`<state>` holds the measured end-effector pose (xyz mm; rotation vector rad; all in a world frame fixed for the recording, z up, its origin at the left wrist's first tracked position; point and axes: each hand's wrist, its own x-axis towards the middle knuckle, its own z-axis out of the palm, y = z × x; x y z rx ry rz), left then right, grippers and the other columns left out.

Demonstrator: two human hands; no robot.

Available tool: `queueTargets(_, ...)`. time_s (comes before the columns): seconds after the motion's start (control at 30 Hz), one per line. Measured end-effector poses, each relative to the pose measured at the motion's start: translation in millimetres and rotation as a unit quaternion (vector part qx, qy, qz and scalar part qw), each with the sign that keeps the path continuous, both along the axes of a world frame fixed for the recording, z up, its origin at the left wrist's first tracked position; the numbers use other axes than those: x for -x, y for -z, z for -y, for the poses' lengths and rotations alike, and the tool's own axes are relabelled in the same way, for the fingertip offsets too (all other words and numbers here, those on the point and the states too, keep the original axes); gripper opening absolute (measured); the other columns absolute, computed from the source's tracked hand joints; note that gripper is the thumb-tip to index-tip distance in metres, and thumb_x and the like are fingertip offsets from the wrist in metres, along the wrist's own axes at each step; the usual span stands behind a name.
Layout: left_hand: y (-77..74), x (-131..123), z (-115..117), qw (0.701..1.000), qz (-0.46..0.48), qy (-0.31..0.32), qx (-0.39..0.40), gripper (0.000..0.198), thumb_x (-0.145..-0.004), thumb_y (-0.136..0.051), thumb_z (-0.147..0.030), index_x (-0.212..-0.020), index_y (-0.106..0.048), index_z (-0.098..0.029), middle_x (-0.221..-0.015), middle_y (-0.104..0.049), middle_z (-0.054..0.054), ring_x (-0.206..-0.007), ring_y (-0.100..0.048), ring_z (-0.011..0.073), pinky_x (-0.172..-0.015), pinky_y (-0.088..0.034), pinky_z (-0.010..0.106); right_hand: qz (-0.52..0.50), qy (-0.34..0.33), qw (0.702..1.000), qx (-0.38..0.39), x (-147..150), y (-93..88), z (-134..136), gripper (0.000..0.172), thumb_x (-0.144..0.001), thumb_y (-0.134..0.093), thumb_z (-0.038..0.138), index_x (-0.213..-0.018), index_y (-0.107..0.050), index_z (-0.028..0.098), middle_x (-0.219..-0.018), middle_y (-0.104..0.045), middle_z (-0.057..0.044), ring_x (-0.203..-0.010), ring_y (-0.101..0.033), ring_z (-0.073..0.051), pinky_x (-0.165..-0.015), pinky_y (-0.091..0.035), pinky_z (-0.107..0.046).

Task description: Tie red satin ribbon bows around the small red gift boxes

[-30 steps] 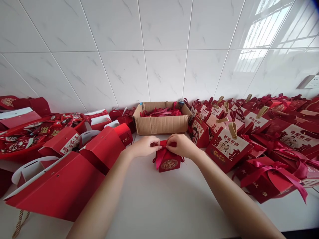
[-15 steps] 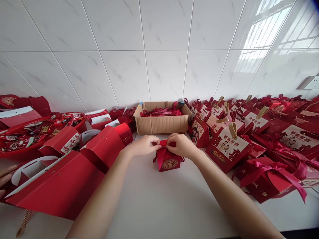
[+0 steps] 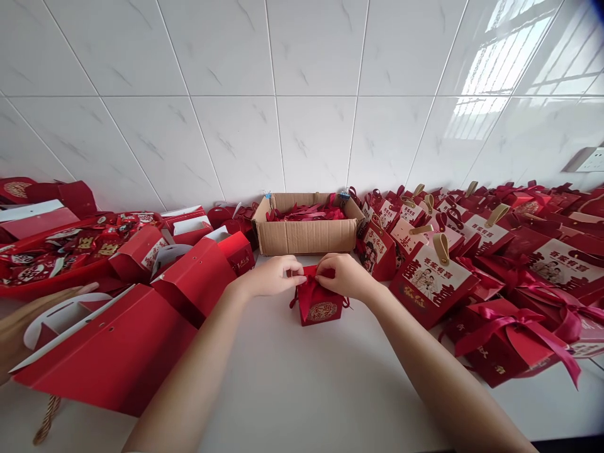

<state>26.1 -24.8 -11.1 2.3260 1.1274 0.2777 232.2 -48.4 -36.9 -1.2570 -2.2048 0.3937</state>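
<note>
Your left hand (image 3: 271, 277) and your right hand (image 3: 344, 275) meet on top of a small red box (image 3: 321, 309). The grip of each hand is pinched together on the red ribbon (image 3: 310, 275) at the top of the box. The box stands upright on the white desk (image 3: 306, 384), in the middle, right in front of you. Just behind it sits a brown cardboard box (image 3: 306, 236) with more red ribbons inside, close to the tiled wall. To your right lie many red gift bags (image 3: 431, 280), some with bows. To your left a big red bag (image 3: 108, 355) lies flat on the desk. Another person's hand (image 3: 26, 314) shows at the far left edge, next to that big bag.
</note>
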Motion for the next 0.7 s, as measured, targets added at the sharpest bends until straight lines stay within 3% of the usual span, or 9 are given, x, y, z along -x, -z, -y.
queueTargets(0.37, -0.2, -3.0, 0.8, 1.000, -0.007, -0.003, -0.010, 0.034, -0.085, -0.042, -0.050, -0.071, -0.052, -0.020, -0.080, -0.051, 0.000, -0.066, -0.045, 0.0135, -0.056, -0.034, 0.025, 0.002, 0.007, 1.000, 0.003, 1.8, 0.4, 0.6, 0.012, -0.075, -0.058, 0.019, -0.070, -0.068, 0.017, -0.083, -0.066, -0.005, -0.073, -0.059, -0.015, -0.070, -0.044, -0.024)
queueTargets(0.7, 1.1, -1.9, 0.3, 1.000, -0.012, -0.005, -0.008, 0.038, -0.083, -0.042, -0.054, -0.071, -0.053, -0.020, -0.081, -0.053, 0.001, -0.068, -0.047, 0.0149, -0.058, -0.036, 0.026, -0.003, 0.009, 1.000, 0.006, 2.6, -0.4, 0.6, 0.011, -0.074, -0.058, 0.018, -0.068, -0.067, 0.017, -0.083, -0.067, -0.005, -0.074, -0.060, -0.015, -0.071, -0.044, -0.025)
